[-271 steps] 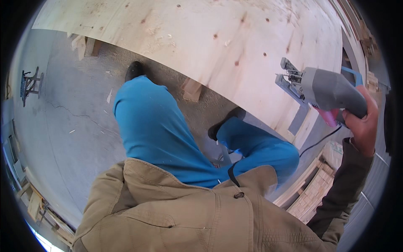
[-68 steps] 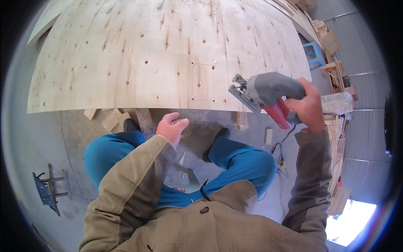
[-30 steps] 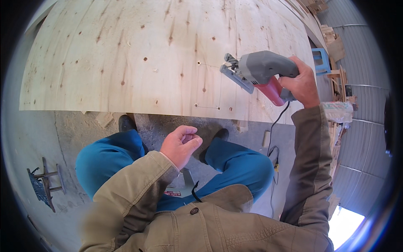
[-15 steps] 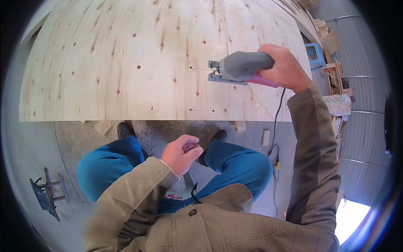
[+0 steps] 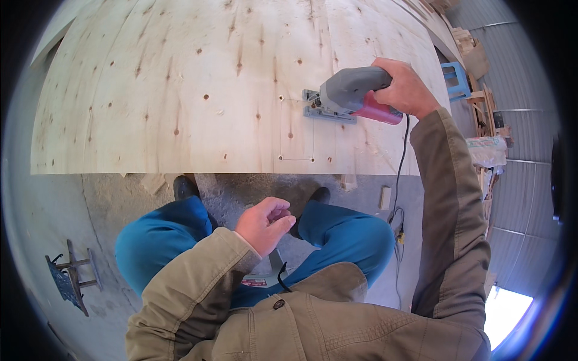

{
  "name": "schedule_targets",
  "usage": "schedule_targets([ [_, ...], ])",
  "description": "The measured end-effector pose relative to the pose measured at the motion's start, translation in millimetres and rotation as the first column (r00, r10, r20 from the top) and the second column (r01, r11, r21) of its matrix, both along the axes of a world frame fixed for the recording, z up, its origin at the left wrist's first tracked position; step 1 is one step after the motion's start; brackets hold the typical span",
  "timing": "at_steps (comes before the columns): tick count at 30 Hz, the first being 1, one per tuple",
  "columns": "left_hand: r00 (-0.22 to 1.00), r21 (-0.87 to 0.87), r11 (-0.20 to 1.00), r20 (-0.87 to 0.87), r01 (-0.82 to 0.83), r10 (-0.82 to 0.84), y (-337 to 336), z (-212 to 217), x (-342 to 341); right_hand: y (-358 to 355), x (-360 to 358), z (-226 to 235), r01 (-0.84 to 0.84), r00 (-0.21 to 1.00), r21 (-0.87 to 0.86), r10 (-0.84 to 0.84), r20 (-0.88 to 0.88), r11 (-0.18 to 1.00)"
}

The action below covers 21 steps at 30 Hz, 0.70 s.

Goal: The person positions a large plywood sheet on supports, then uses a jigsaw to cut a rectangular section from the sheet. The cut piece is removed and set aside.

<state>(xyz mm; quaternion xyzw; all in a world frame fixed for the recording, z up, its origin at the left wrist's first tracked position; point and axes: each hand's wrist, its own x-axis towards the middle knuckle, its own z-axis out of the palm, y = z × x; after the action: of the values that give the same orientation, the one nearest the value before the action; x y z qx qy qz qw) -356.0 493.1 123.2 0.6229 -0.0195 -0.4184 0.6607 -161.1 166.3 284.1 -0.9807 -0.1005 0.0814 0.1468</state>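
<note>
My right hand (image 5: 406,87) is wrapped round the rear handle of a grey and red jigsaw (image 5: 355,90). Its forked base plate lies on a large plywood sheet (image 5: 198,138), over the upper right corner of a thin-lined rectangle (image 5: 297,129). Small drilled holes mark the rectangle's other corners. The blade's exact place in the wood is too small to make out. Over my lap, apart from the sheet, hangs my left hand (image 5: 265,224). Its fingers are loosely curled, thumb apart, and nothing shows in them.
From the jigsaw a black cord (image 5: 402,162) drops past the sheet's near edge to a yellow connector (image 5: 400,238). Offcuts (image 5: 385,198) lie on the floor. A blue stool (image 5: 456,81) and stacked wood stand at the right; a small dark stool (image 5: 69,280) is at the left.
The jigsaw has turned slightly in my right hand, showing more of its red body, and stays near the same corner. My left thumb and fingers have parted a little. The whole view has shifted slightly.
</note>
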Motion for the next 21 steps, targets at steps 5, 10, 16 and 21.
schedule_targets([
  [5,0.999,0.017,1.0,0.046,0.017,-0.017,3,-1,0,2,-17,-8,0.088,0.995,0.058,-0.09,0.044,0.994],
  [10,0.991,0.084,0.995,0.109,0.062,-0.071,3,3,-3,2,-26,-8,0.17,0.985,0.023,-0.17,0.003,0.985],
  [16,0.959,0.166,0.979,0.234,0.122,-0.16,6,10,-2,6,-17,-4,0.143,0.989,-0.034,-0.142,0.03,0.989],
  [21,0.953,0.173,0.974,0.243,0.143,-0.183,7,13,0,7,-10,-5,0.201,0.979,0.015,-0.201,0.012,0.979],
])
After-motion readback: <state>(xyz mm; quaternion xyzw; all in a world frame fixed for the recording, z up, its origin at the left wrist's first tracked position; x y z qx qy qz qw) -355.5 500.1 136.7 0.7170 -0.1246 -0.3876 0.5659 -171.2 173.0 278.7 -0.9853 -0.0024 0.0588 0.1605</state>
